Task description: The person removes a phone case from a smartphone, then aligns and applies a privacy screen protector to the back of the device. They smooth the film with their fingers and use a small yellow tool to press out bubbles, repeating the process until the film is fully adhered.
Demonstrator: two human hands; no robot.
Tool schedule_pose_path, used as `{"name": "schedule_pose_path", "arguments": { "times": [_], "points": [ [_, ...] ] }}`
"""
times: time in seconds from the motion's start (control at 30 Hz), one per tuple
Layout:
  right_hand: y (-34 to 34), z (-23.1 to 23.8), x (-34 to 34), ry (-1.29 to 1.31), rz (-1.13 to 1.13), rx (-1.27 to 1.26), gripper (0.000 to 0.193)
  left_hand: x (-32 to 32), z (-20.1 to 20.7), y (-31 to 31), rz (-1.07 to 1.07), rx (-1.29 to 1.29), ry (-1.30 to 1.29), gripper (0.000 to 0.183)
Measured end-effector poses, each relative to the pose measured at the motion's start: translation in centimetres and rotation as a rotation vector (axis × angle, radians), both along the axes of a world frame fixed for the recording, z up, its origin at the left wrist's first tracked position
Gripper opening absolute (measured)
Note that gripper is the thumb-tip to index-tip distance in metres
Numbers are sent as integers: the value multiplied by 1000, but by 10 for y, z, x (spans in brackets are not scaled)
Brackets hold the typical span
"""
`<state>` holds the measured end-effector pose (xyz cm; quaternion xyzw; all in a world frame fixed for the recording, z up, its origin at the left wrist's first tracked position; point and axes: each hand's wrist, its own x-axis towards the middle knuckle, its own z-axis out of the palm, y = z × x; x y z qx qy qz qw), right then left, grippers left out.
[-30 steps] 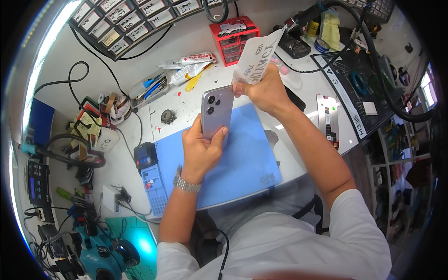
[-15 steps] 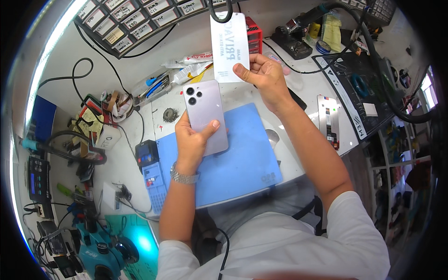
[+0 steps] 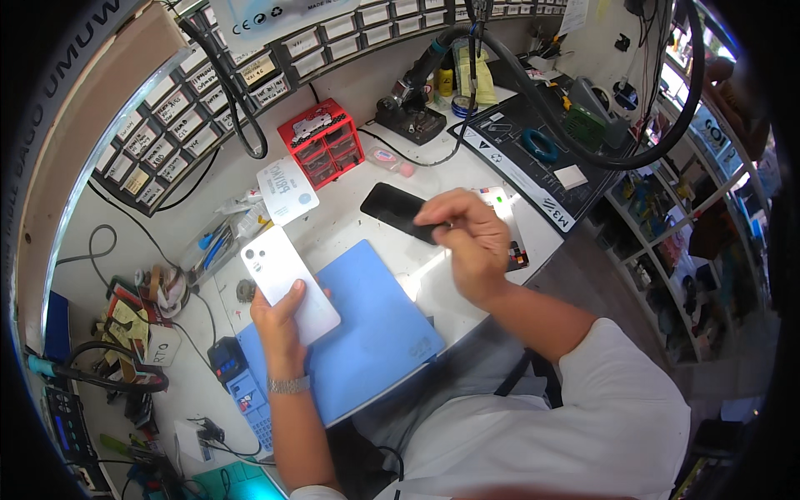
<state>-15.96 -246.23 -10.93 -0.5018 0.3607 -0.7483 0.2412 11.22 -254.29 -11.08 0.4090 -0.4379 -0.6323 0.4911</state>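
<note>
My left hand (image 3: 282, 323) grips a white phone (image 3: 289, 283) from below, back side up with its camera lenses at the far end, above the left edge of a blue work mat (image 3: 375, 333). My right hand (image 3: 468, 240) hovers over the white bench beyond the mat with its fingers pinched together. Its fingertips rest at the near end of a flat black phone-sized slab (image 3: 393, 212). I cannot make out whether they grip it. A white packet (image 3: 287, 190) lies further back on the bench, clear of both hands.
A red small-parts drawer box (image 3: 325, 142) stands at the back. Labelled bins line the wall (image 3: 183, 100). A black mat with tools (image 3: 533, 158) lies to the right, beneath a thick black hose (image 3: 583, 125). Cables, tweezers and tape rolls crowd the left side (image 3: 150, 292).
My right hand has let go of the white packet, which now lies on the bench, and dropped to the black slab. The left hand lowered the white phone toward the mat.
</note>
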Motion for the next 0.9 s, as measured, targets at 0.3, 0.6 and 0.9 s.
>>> {"name": "schedule_pose_path", "arguments": {
  "times": [0.3,0.6,0.9],
  "points": [
    [-129,6,-199,211,-768,510,35,-3,-4,0,-43,68,77,38],
    [-297,-30,-293,849,-833,785,35,2,-2,-4,-56,118,75,41],
    [-302,-44,-279,912,-935,633,50,8,1,-5,-79,156,50,39]
  ]
}}
